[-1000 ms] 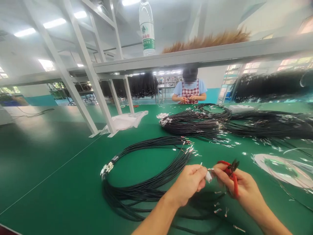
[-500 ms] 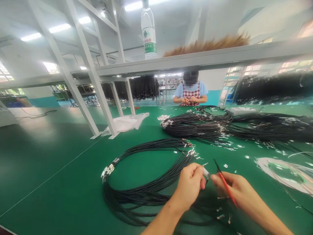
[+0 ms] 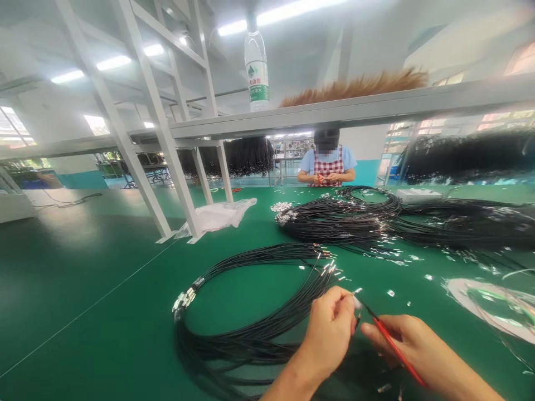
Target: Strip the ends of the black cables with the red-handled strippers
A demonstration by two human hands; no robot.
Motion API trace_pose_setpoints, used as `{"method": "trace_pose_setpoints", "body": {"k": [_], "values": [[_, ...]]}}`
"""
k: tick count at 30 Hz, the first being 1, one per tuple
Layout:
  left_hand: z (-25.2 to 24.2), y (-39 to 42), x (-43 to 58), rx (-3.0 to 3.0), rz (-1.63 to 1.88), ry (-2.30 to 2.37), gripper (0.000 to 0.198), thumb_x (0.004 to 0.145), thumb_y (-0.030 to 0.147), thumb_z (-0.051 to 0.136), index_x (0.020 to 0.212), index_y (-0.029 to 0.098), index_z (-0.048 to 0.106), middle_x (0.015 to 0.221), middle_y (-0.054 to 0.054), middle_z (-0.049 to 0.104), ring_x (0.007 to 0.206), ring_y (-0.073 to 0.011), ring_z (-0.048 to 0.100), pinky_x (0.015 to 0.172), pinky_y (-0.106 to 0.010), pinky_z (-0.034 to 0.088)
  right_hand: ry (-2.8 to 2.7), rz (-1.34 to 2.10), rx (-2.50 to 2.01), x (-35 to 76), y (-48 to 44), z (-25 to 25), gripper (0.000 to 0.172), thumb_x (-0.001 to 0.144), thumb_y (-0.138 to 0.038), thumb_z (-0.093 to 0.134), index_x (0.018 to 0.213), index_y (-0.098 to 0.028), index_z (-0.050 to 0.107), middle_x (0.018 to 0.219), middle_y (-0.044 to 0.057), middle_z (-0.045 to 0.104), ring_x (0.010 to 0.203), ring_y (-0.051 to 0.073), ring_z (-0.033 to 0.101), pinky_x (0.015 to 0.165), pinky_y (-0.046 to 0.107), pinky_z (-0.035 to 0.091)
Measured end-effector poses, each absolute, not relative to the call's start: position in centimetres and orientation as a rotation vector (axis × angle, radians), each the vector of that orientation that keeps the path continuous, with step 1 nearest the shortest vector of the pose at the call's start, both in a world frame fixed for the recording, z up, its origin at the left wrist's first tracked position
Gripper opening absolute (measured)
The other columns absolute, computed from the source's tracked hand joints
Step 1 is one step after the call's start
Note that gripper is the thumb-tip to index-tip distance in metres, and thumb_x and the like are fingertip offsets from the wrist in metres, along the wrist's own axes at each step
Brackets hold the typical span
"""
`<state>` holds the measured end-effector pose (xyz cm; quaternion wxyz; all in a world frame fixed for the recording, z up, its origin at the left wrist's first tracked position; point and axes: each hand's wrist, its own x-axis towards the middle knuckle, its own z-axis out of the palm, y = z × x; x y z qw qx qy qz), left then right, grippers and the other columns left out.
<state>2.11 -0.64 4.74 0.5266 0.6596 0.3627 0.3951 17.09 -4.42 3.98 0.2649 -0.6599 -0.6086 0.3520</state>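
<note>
My left hand is closed in a pinch on a cable end, with a small white piece showing at the fingertips. My right hand grips red tweezers whose dark, slim tip points up and left, close to that white piece. Beside my left hand lies a looped bundle of black cables. Its silvery connectors are gathered at the left, while loose ends with pale and red tips fan out near my fingers.
A larger black cable heap spreads behind, with white scraps around it. A pale round coil lies right. Shelf legs stand on the green table beside a plastic bag. A bottle tops the shelf; a co-worker sits opposite.
The tweezers' tip has swung left and down, from standing apart to close by the white piece in my left hand. The view has tilted slightly upward.
</note>
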Motion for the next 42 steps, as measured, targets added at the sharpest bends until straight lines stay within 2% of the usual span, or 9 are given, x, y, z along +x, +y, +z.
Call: {"method": "trace_pose_setpoints", "body": {"k": [8, 15, 20, 23, 28, 31, 33, 37, 42], "values": [[4.7, -0.6, 2.0, 1.614, 0.930, 0.884, 0.024, 0.090, 0.037, 0.042, 0.080, 0.018, 0.052, 0.050, 0.007, 0.042, 0.046, -0.0084, 0.035, 0.045, -0.021, 0.026, -1.654, 0.910, -1.731, 17.8, -4.2, 2.1, 0.051, 0.070, -0.069, 0.052, 0.051, -0.022, 0.043, 0.045, -0.001, 0.051, 0.045, 0.016, 0.047, 0.045, 0.025, 0.032], [4.6, -0.5, 1.9, 1.511, 0.931, 0.830, 0.025, 0.087, 0.035, 0.046, 0.071, 0.017, 0.052, 0.052, 0.004, 0.046, 0.048, -0.0078, 0.037, 0.049, -0.022, 0.027, -1.629, 0.916, -1.718, 17.3, -4.4, 2.6, 0.049, 0.070, -0.065, 0.051, 0.050, -0.022, 0.039, 0.045, -0.004, 0.039, 0.043, 0.013, 0.037, 0.042, 0.024, 0.028], [4.8, 0.5, 1.0, 1.119, 0.686, 0.566, 0.027, 0.079, 0.041, 0.054, 0.068, 0.017, 0.049, 0.046, 0.005, 0.045, 0.040, -0.0054, 0.027, 0.044, -0.022, 0.019, -1.645, 0.971, -1.712, 17.2, -4.5, 3.3, 0.048, 0.067, -0.062, 0.056, 0.050, -0.023, 0.034, 0.047, -0.005, 0.034, 0.045, 0.012, 0.034, 0.042, 0.023, 0.027], [5.0, 0.8, 0.5, 1.041, 0.549, 0.431, 0.029, 0.077, 0.043, 0.058, 0.068, 0.017, 0.048, 0.045, 0.007, 0.043, 0.037, -0.0040, 0.021, 0.043, -0.023, 0.018, -1.655, 1.045, -1.695, 17.2, -4.4, 3.4, 0.046, 0.068, -0.062, 0.056, 0.052, -0.022, 0.037, 0.048, -0.005, 0.035, 0.045, 0.012, 0.034, 0.043, 0.023, 0.028], [5.3, -0.1, 1.0, 1.469, 0.779, 0.729, 0.032, 0.087, 0.042, 0.045, 0.066, 0.017, 0.047, 0.048, 0.005, 0.044, 0.046, -0.0069, 0.034, 0.048, -0.023, 0.024, -1.639, 0.999, -1.711, 17.4, -4.4, 3.3, 0.045, 0.070, -0.060, 0.056, 0.052, -0.022, 0.040, 0.050, -0.004, 0.036, 0.045, 0.013, 0.036, 0.043, 0.023, 0.032], [5.4, -0.4, 1.3, 1.623, 0.872, 0.782, 0.035, 0.089, 0.040, 0.042, 0.062, 0.017, 0.045, 0.049, 0.005, 0.044, 0.048, -0.0071, 0.035, 0.051, -0.023, 0.026, -1.630, 1.008, -1.716, 17.6, -4.4, 3.3, 0.044, 0.071, -0.060, 0.057, 0.053, -0.022, 0.041, 0.050, -0.004, 0.038, 0.044, 0.013, 0.038, 0.041, 0.023, 0.033], [5.3, -0.2, 1.1, 1.469, 0.788, 0.703, 0.032, 0.086, 0.041, 0.046, 0.064, 0.017, 0.046, 0.047, 0.006, 0.043, 0.045, -0.0066, 0.033, 0.048, -0.023, 0.023, -1.630, 1.033, -1.699, 17.6, -4.4, 3.3, 0.043, 0.073, -0.058, 0.057, 0.054, -0.022, 0.042, 0.050, -0.005, 0.039, 0.043, 0.012, 0.038, 0.041, 0.023, 0.033], [5.2, 0.8, 0.3, 1.037, 0.554, 0.451, 0.028, 0.076, 0.038, 0.058, 0.063, 0.019, 0.041, 0.040, 0.009, 0.036, 0.038, -0.0045, 0.019, 0.044, -0.023, 0.013, -1.655, 1.043, -1.664, 17.7, -4.1, 2.9, 0.039, 0.075, -0.049, 0.058, 0.054, -0.022, 0.040, 0.047, -0.005, 0.042, 0.040, 0.011, 0.040, 0.040, 0.021, 0.034], [5.8, 1.4, -0.7, 1.024, 0.551, 0.425, 0.024, 0.076, 0.037, 0.055, 0.065, 0.019, 0.042, 0.038, 0.010, 0.030, 0.037, -0.0047, 0.015, 0.043, -0.023, 0.014, -1.612, 0.865, -1.785, 18.8, -3.4, 2.7, 0.040, 0.071, -0.047, 0.061, 0.045, -0.023, 0.042, 0.036, -0.003, 0.045, 0.030, 0.011, 0.038, 0.034, 0.024, 0.026]]}}
